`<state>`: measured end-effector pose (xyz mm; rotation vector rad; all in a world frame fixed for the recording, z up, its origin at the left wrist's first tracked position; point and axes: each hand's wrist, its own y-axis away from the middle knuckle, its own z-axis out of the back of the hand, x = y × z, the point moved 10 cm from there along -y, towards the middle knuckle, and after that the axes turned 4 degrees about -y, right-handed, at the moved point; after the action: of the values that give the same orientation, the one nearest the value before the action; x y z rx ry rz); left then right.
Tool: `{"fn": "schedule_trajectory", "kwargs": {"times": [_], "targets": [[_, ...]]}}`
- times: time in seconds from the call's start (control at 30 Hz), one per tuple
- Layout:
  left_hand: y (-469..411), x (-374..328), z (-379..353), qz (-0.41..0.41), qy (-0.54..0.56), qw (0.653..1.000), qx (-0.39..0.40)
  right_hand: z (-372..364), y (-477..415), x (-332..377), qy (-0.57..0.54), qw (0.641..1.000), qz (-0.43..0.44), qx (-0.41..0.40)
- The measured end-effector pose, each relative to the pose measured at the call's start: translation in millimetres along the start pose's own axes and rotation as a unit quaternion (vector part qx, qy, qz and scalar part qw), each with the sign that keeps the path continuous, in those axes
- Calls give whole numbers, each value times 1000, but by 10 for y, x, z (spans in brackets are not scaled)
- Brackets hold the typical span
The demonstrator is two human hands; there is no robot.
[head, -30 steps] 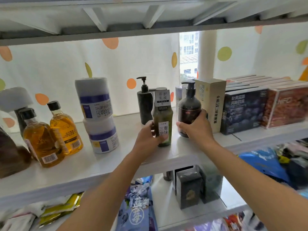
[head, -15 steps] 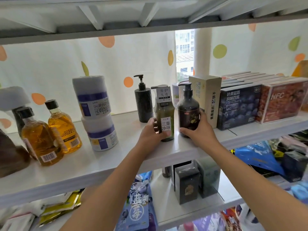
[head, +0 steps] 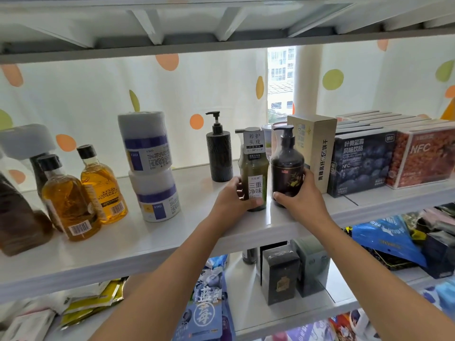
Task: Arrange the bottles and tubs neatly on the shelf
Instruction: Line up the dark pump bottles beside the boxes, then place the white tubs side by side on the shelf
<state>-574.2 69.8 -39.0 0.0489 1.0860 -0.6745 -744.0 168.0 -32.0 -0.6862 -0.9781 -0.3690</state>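
- On the white shelf board (head: pixel 187 232), near its front edge, two pump bottles stand upright just beside each other, each held by one hand.
- Left hand (head: pixel 231 203) wraps the lower part of the green translucent pump bottle with white paper labels (head: pixel 254 173); its fingers (head: pixel 253 202) curl around the front of the base, thumb on the 9 o'clock side.
- Right hand (head: pixel 304 200) clasps the dark brown rounded pump bottle (head: pixel 286 168); its fingers are closed around the 3 o'clock side, thumb across the lower front.
- At 10 o'clock from the green bottle stands a black ribbed cylindrical pump bottle (head: pixel 219 158), apart from both hands.
- Further toward 9 o'clock, two white plastic tubs with blue-banded labels (head: pixel 150 166) sit stacked, the pile leaning slightly.
- Beyond them, two amber oil bottles with black caps (head: pixel 83 193) stand close together.
- At 3 o'clock from the brown bottle stands a tall beige cardboard box (head: pixel 317 151), just beside the right hand, then dark blue and red drink cartons (head: pixel 391 163).
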Motion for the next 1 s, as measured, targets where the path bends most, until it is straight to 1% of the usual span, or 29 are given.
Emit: {"fn": "schedule_trajectory", "kwargs": {"times": [0.17, 0.2, 0.23, 0.3, 0.33, 0.37, 0.47, 0.53, 0.6, 0.67, 0.73, 0.8, 0.87, 1.0], "targets": [[77, -58, -2, 17, 19, 1000, 12, 70, 108, 100, -13, 1000, -3, 15], [125, -67, 13, 20, 26, 999, 16, 137, 195, 114, -19, 1000, -7, 4], [187, -80, 45, 20, 28, 999, 17, 234, 311, 134, -21, 999, -2, -25], [345, -86, 190, 15, 11, 1000, -1, 414, 624, 272, -40, 993, 46, -101], [435, -90, 295, 8, 0, 1000, -18, 397, 778, 404, -66, 989, 72, -110], [526, -96, 408, 1, -9, 999, -36, 292, 891, 547, -88, 987, 96, -90], [806, -179, 816, -21, -13, 993, -116, -309, 1087, 1035, -99, 978, 182, 27], [981, -220, 1155, -31, -4, 980, -195, -660, 1104, 1350, -120, 962, 236, 71], [1165, -238, 1489, -42, 4, 961, -273, -953, 1024, 1579, -157, 949, 255, 99], [1290, -261, 1775, -51, 0, 941, -334, -1175, 878, 1780, -178, 944, 254, 110], [1323, -265, 2054, -42, -24, 920, -388, -1414, 706, 1947, -170, 950, 229, 128], [1229, -254, 2309, -25, -45, 908, -415, -1599, 528, 2095, -161, 957, 199, 133], [1040, -227, 2481, -8, -58, 913, -405, -1725, 385, 2243, -144, 966, 176, 126], [692, -72, 2592, 34, -47, 942, -330, -1971, 167, 2352, -124, 978, 116, 118]]}}
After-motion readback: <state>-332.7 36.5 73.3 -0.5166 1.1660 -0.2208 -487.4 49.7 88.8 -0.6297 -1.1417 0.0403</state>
